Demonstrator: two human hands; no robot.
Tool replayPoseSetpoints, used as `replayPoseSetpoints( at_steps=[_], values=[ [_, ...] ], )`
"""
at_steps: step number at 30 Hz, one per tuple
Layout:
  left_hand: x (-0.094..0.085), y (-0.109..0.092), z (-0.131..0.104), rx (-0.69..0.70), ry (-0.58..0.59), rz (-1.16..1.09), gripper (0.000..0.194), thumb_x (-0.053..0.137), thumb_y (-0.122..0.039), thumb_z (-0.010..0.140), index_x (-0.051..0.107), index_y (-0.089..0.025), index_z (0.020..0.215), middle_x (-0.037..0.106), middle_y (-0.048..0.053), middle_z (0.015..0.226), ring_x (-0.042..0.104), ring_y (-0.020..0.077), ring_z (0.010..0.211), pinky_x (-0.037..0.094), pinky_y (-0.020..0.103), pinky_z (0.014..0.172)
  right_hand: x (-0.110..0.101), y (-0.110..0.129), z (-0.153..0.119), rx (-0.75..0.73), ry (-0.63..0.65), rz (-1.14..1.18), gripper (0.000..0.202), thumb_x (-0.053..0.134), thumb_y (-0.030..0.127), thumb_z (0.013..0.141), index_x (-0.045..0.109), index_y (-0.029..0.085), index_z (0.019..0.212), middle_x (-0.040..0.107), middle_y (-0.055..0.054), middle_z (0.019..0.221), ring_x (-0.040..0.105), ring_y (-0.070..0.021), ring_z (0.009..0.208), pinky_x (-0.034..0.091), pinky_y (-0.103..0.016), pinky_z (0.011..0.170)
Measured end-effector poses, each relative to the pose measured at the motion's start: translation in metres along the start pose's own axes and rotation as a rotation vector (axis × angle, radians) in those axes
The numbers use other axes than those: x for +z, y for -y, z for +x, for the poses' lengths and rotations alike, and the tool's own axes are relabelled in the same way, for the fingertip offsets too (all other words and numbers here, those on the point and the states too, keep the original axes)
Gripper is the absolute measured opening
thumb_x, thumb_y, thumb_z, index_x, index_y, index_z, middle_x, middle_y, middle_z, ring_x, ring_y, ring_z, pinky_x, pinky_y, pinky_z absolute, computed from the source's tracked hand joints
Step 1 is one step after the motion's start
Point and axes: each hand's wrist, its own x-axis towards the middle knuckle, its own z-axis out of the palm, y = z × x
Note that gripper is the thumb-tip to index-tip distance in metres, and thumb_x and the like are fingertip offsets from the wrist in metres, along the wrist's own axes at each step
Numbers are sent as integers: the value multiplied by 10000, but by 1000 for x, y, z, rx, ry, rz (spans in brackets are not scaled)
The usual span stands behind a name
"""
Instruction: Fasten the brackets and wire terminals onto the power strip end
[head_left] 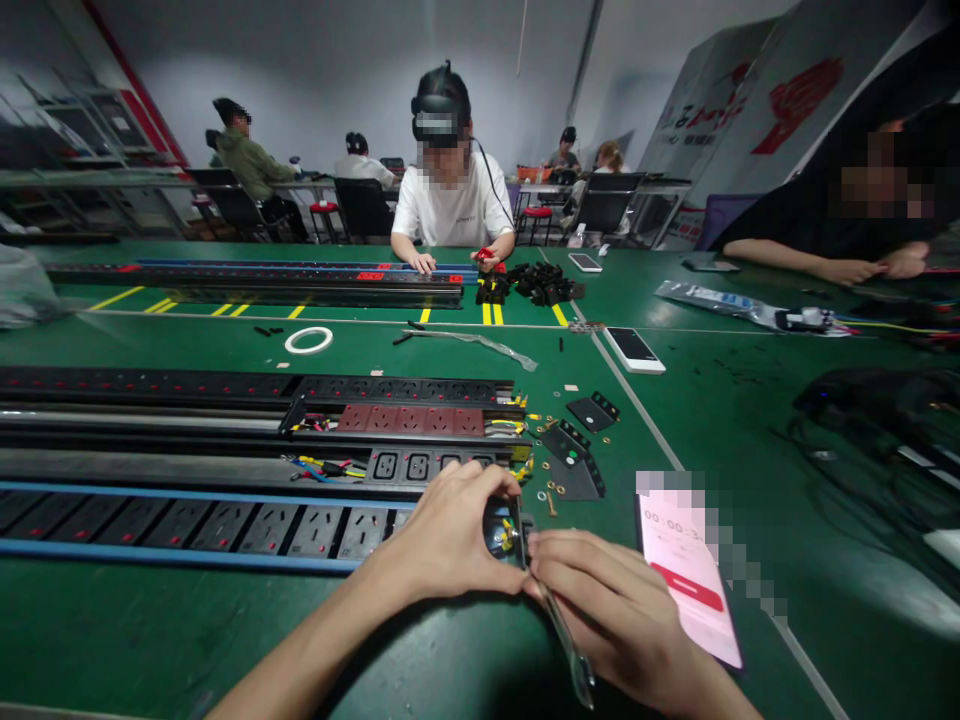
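- Blue-edged socket strip (225, 527): on the bench (112, 640), long axis running left to right, open end at my hands.
- My left hand (442, 530): nearer its body, thumb and fingers clamping the end from both sides.
- My right hand (615, 600): outboard, fingers pinched round a slim translucent item (561, 622).
- Inside the end: yellow-sleeved wires (508, 535).

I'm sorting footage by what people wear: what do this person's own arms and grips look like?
The left forearm and right forearm show no sleeves, cables or markings. The left grip and right grip have no gloves, and no ring, watch or bracelet shows.
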Motion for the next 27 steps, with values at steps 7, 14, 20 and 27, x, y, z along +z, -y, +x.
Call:
replayPoseSetpoints(
  at_steps=[7,14,20,27],
  values=[
    [0,-4,-1,-44,-9,10,579,833,-444,569,590,-205,1037,620,49,1005,535,256,942,414,379,838,10,-9,19,651,-132,419,136,645,322,900,663,188,919,720,-41,855,698,-163,755,567,-231,664],
    [2,-2,0,-44,-11,-1,589,838,-428,566,593,-209,1054,622,45,1019,533,257,953,407,381,847,17,-24,39,1030,-84,884,424,806,520,686,631,154,811,607,23,652,612,-121,569,537,-233,563],
    [0,-3,0,-50,-15,-4,569,834,-427,570,591,-211,1037,620,41,1006,530,251,940,402,371,834,12,-14,16,637,-250,381,109,657,291,893,660,196,945,720,-52,881,704,-173,779,586,-272,703],
    [-1,-4,0,-35,11,25,581,850,-421,554,584,-209,1025,616,35,967,531,241,909,389,368,832,6,-2,-13,61,-61,6,277,652,84,876,594,164,1135,731,-88,999,699,-184,950,576,-280,826]
  ],
)
